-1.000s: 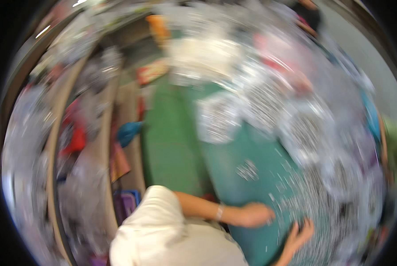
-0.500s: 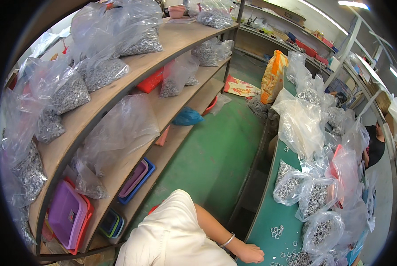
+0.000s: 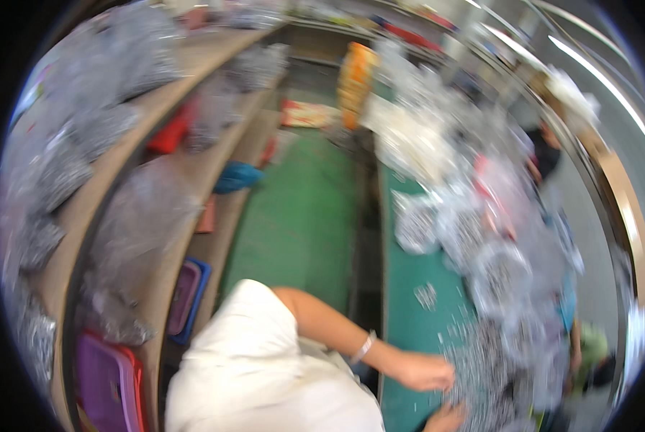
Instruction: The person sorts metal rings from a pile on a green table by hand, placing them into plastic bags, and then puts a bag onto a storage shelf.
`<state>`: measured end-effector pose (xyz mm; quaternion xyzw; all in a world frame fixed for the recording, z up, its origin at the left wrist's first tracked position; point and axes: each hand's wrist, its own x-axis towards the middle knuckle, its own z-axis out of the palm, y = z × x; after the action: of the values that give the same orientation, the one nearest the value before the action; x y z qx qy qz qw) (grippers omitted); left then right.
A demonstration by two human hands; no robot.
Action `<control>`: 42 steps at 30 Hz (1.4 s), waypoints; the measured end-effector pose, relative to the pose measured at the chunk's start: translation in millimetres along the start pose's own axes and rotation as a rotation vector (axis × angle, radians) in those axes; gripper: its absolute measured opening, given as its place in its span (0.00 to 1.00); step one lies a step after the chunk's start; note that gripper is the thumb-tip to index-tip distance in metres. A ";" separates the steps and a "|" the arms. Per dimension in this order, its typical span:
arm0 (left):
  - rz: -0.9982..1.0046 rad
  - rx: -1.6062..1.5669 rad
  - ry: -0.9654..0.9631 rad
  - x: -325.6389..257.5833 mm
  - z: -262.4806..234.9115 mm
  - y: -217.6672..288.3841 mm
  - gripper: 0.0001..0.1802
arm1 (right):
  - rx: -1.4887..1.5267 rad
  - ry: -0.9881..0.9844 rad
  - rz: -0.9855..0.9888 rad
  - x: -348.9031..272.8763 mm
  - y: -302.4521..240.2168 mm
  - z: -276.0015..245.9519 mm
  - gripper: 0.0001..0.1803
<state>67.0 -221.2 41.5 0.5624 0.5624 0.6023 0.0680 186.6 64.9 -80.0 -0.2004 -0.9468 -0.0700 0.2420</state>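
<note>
My left hand lies on the green tabletop, fingers at the edge of a pile of small metal parts; blur hides its grip. My right hand sits low beside the pile, grip unclear. Clear bags of parts crowd behind.

White short-sleeved top; thin pale bracelet at left wrist; forearms bare; both hands ungloved; pic blurred.
</note>
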 end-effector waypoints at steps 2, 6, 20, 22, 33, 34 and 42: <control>0.068 0.056 0.002 34.0 -15.3 74.1 0.07 | 0.122 -0.357 0.220 17.4 -27.4 -22.8 0.26; 0.442 0.504 -0.327 88.2 9.8 166.9 0.13 | 0.046 -0.303 0.332 12.7 -40.0 -17.8 0.30; 0.589 0.361 -0.597 88.3 53.8 208.1 0.13 | 0.103 -0.166 0.193 17.4 -49.2 -13.6 0.26; 0.593 0.345 -0.615 95.2 39.6 211.0 0.18 | 0.095 -0.163 0.201 16.5 -43.4 -15.1 0.25; 0.448 0.235 -0.715 127.4 25.0 165.1 0.24 | 0.195 -0.151 0.145 10.3 -31.1 -28.6 0.22; 0.375 0.305 -0.689 127.6 19.8 151.4 0.26 | 0.227 -0.137 0.155 7.1 -28.9 -29.4 0.21; -0.563 0.129 -0.304 88.1 15.3 -77.8 0.13 | 0.665 -0.270 0.115 19.0 -18.2 -64.5 0.22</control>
<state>4.2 -121.2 31.7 0.4714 0.7162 0.4322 0.2794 191.5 40.0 -15.1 -0.1713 -0.9283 0.2827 0.1702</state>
